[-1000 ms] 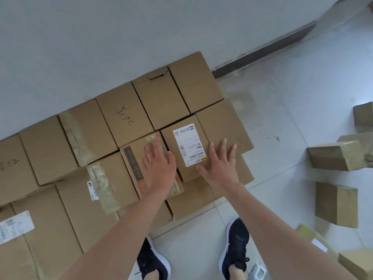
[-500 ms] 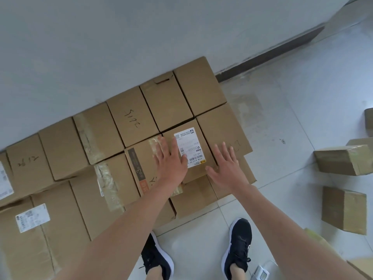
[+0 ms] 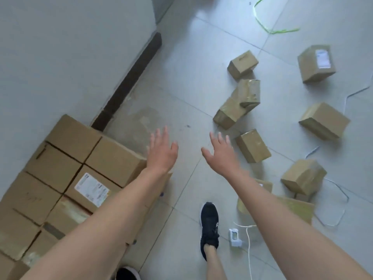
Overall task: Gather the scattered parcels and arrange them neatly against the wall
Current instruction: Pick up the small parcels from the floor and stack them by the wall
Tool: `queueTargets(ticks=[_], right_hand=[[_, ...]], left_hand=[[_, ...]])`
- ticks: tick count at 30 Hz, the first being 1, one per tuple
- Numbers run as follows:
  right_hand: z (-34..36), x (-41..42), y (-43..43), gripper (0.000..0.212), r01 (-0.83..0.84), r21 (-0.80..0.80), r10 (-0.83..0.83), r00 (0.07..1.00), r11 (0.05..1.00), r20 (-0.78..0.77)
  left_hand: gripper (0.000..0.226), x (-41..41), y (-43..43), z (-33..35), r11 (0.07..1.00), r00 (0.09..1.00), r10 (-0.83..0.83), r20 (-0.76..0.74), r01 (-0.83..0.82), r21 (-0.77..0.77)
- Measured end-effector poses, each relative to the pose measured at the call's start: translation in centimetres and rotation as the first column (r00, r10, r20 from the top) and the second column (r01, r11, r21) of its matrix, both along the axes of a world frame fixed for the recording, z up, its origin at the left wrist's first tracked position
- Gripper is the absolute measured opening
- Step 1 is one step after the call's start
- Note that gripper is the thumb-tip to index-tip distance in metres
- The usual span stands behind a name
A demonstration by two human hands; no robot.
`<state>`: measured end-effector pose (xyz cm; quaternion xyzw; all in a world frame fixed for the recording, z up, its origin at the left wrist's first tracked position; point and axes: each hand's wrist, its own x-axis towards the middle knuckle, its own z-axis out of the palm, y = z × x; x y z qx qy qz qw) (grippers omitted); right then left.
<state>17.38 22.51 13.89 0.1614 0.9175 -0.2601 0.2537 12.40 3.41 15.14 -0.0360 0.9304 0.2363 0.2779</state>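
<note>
A block of brown cardboard parcels [image 3: 66, 170] stands packed against the grey wall [image 3: 60, 47] at lower left; one carries a white shipping label [image 3: 91, 189]. Several loose parcels lie scattered on the tiled floor at right, the nearest one [image 3: 253, 146] just right of my right hand. My left hand [image 3: 161, 151] hovers open over the right edge of the stack, holding nothing. Over bare floor, my right hand [image 3: 223, 153] is open and empty, fingers spread.
A taped pair of boxes [image 3: 240, 102] leans together mid-right. Farther boxes [image 3: 315, 63] lie at the right. A small white device [image 3: 235, 237] with a cord sits by my black shoe [image 3: 210, 225]. A green strap [image 3: 270, 27] lies at the top. A dark baseboard [image 3: 129, 81] lines the wall.
Both hands have lifted off the stacked parcels and swung right, out over the floor. My view has turned right, bringing the scattered boxes into sight.
</note>
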Motion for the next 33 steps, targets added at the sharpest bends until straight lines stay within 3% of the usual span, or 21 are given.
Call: queueTargets(ticks=[5,12,20,25,27,30,33], right_hand=[[-2.5,7.5,14.3,0.067,0.283,0.026,-0.284,0.952,0.959,0.116],[-3.6,18.3,27.6,0.067,0.481,0.067,-0.477,0.824,0.874,0.305],[-5.0,24.4,33.3,0.063,0.647,0.125,-0.643,0.678,0.752,0.356],[-9.1,26.2,34.4,0.068,0.789,0.135,-0.758,0.505,0.599,0.413],[-11.4,27.0,34.5,0.07,0.822,0.134,-0.782,0.457,0.553,0.423],[-15.2,27.5,33.0,0.079,0.82,0.071,-0.735,0.467,0.569,0.491],[-19.7,26.8,29.4,0.1,0.765,-0.077,-0.565,0.536,0.639,0.627]], left_hand=[[0.064,2.0,14.0,-1.0,0.962,0.963,-0.267,0.045,0.269,-0.055],[0.067,3.8,27.1,-3.3,0.836,0.855,-0.505,0.119,0.519,-0.18],[0.078,3.4,36.6,-6.5,0.577,0.623,-0.761,0.184,0.778,-0.248],[0.085,3.3,41.9,-12.0,0.334,0.397,-0.884,0.249,0.906,-0.258],[0.087,3.5,43.9,-14.8,0.198,0.274,-0.916,0.292,0.944,-0.263],[0.094,3.6,45.3,-19.1,-0.042,0.065,-0.94,0.336,0.953,-0.302],[0.107,2.5,45.2,-23.7,-0.304,-0.179,-0.923,0.342,0.882,-0.359]])
